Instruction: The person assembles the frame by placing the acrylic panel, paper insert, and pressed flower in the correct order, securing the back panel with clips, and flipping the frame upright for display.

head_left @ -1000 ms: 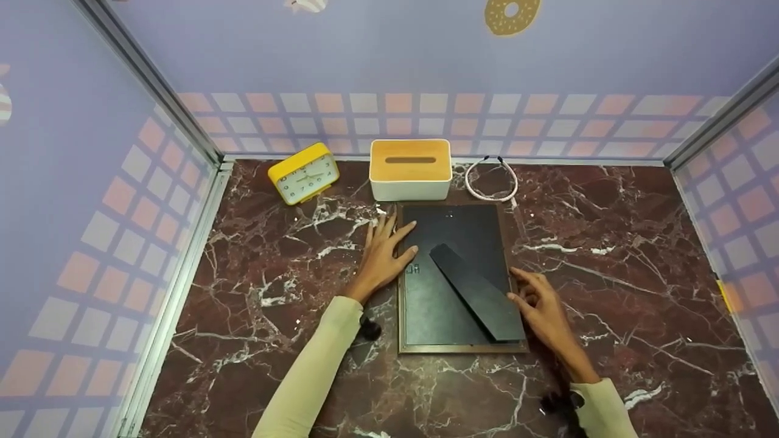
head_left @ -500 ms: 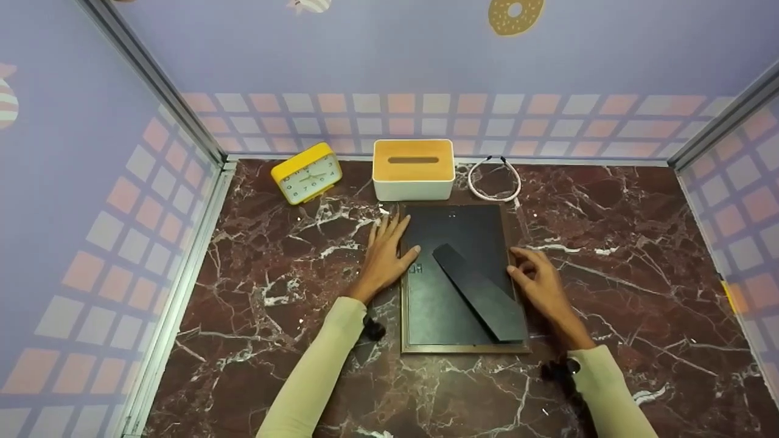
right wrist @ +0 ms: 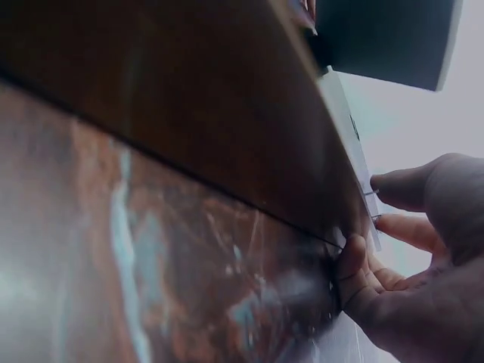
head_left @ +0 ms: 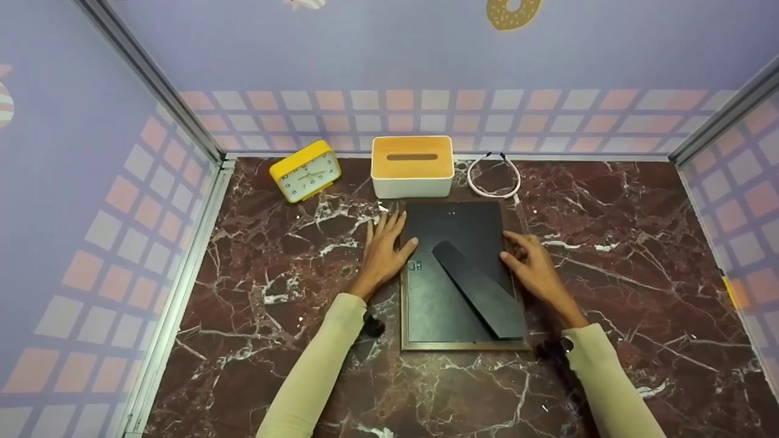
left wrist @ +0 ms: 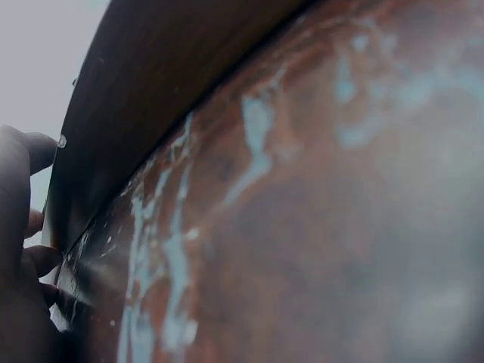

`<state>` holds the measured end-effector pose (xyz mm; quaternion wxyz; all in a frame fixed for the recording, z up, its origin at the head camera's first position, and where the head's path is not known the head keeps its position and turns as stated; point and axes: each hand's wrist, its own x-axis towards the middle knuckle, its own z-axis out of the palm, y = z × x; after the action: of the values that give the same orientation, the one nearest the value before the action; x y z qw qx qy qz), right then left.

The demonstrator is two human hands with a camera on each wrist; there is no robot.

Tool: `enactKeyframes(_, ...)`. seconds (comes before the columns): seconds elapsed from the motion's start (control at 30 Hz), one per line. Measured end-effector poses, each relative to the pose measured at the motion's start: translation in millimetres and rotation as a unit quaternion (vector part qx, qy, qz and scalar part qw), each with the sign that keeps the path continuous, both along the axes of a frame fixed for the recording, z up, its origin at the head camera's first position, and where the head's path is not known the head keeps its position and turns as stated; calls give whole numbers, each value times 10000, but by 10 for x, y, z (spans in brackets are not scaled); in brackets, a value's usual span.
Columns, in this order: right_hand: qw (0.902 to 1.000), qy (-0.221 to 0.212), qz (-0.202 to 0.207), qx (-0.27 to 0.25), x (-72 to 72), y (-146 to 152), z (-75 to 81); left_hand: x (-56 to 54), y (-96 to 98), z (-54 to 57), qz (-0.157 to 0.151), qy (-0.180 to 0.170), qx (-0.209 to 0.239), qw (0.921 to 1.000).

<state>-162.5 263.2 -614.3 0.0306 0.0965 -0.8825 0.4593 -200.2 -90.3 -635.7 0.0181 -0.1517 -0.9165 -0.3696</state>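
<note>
Maroon, white-veined tabletop [head_left: 450,392] lies nearest, on the near side of the picture frame [head_left: 438,286], which rests on it back side up. Pale sleeves [head_left: 316,365] flank the frame's near end. Past the frame's brown near edge, a black support leg [head_left: 484,295] slants across its dark backing. The hands are apart, one on each long side. The right hand [head_left: 535,267] touches the frame's right edge with bent fingers and thumb; its wrist view is murky, so I cannot tell whether it truly grips. The left hand [head_left: 384,252] lies along the left edge, fingers extended. Just beyond the frame's far end stands a tan-topped white tissue box [head_left: 412,186]; past its far left corner sits a yellow clock [head_left: 305,171], past its far right corner a pale headband [head_left: 492,196]. Farthest beyond the frame rises a lilac wall [head_left: 426,55], checked pink and white along its foot.
</note>
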Motion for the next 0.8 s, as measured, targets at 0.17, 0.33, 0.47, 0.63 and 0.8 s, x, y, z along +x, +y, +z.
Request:
enactKeyframes(0.17,10000,-24,-65,-17,28,3,-24,-4,5,16,-86,-3,-21,10000)
enactKeyframes(0.33,9998,-153,-67,-106,60,30,-25,6,-8,13,-135,41,23,9999)
enactKeyframes(0.47,9999,-98,-8,-103,58,46,-25,10,-32,25,-191,61,277,9994)
enactKeyframes(0.63,9996,-132,-21,-237,66,76,-34,10,-58,16,-204,3,591,9980)
enactKeyframes(0.8,9996,81,135,-246,2,146,-66,25,-71,5,-59,-21,969,9953)
